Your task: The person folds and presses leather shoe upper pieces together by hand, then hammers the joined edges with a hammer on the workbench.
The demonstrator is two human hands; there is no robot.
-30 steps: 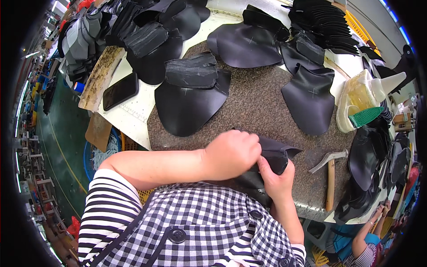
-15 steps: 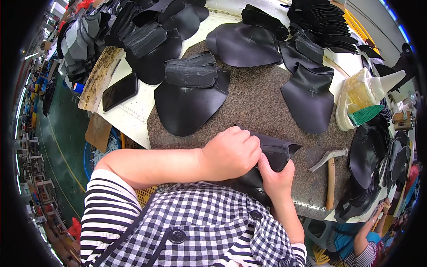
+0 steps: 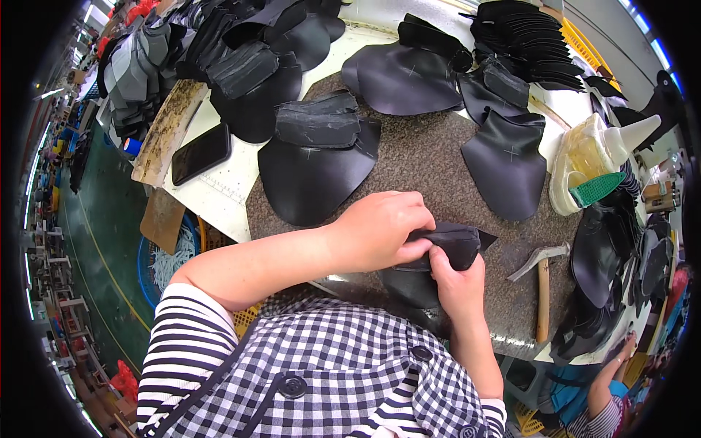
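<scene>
Between my two hands is a black leather piece (image 3: 456, 247), folded over along its upper part, near the front edge of the work surface. My left hand (image 3: 383, 232) pinches the fold from the left, its thumb and fingers closed on the material. From below right, my right hand (image 3: 458, 281) grips the same piece, thumb on top and the other fingers hidden beneath it. The lower flap of the leather hangs toward my body. A hammer (image 3: 542, 292) with a wooden handle lies to the right of my right hand.
Black leather pieces, one with a folded top (image 3: 315, 179) and one marked with a cross (image 3: 504, 164), lie on the brown textured board (image 3: 416, 164). A phone (image 3: 201, 153) lies left; a glue bottle (image 3: 584, 157) and green brush (image 3: 597, 190) sit right. Another person's arm (image 3: 606, 376) shows lower right.
My left hand has turned from a fist to a pinch with its thumb showing, uncovering more of the folded leather. The right hand stays gripping almost in place.
</scene>
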